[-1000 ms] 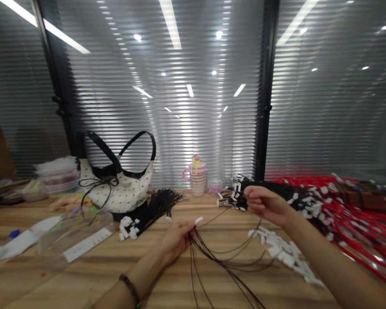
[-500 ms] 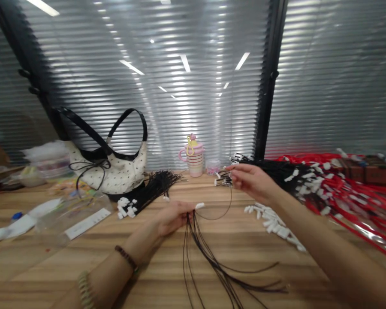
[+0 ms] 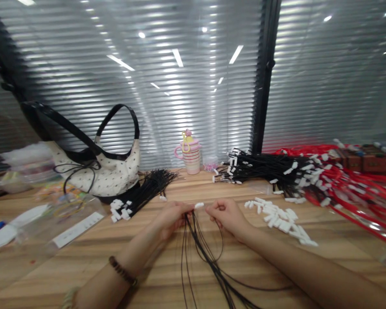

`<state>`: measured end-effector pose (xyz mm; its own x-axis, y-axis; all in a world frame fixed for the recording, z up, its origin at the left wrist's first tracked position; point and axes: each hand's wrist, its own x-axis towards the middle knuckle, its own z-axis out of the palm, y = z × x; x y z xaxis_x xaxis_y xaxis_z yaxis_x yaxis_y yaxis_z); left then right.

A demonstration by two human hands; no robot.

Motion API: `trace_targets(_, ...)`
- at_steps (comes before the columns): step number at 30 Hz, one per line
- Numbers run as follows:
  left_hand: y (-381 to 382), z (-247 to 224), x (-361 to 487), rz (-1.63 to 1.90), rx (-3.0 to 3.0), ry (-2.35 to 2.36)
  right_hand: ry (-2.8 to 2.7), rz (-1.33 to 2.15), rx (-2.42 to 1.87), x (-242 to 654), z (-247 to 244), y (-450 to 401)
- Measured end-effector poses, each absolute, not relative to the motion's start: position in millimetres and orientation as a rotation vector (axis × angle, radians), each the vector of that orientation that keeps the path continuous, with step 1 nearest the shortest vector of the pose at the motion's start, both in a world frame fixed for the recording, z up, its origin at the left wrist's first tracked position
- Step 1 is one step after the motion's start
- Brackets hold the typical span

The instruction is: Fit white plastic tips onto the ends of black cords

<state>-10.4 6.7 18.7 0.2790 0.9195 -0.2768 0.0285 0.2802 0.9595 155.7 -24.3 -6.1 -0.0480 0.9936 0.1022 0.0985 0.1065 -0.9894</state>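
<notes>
My left hand [image 3: 173,218] is closed at the fingertips around a small white plastic connector [image 3: 199,205], whose right end sticks out past the fingers. Thin black wires [image 3: 209,262] hang from it toward the table's near edge. Just to its right, my right hand [image 3: 229,215] pinches with thumb and forefinger, apparently on the end of one black wire [image 3: 223,244] that loops down below it. The tip between those fingers is too small to make out clearly. A narrow gap separates the right fingertips from the connector.
Loose white connectors [image 3: 281,219] lie right of my right hand. Behind them are black wire bundles [image 3: 260,165] and red wires [image 3: 357,189]. A black wire bundle [image 3: 151,189], a dotted handbag [image 3: 116,176] and a plastic bag [image 3: 41,227] are left; a pink-striped cup [image 3: 192,159] stands behind.
My right hand has come down and left, from beside the black wire bundle to just right of the connector. The single wire's loop now hangs lower. My left hand keeps its hold.
</notes>
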Motion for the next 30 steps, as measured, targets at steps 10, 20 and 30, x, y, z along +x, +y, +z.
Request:
trace_targets(10,4.4,21.3,-12.0,0.747,1.163,1.095,-1.541,0.947,-1.274,154.8,-11.9,-20.9)
trace_targets(20,1.8,21.1,-9.7,0.742,1.242,1.132,-1.58,0.832,-1.296,155.0,-14.4,-20.1)
trace_targets(30,0.9,20.3,-7.3,0.671,1.336,1.183,-1.771,0.344,-1.204,154.7,-13.0,-25.7)
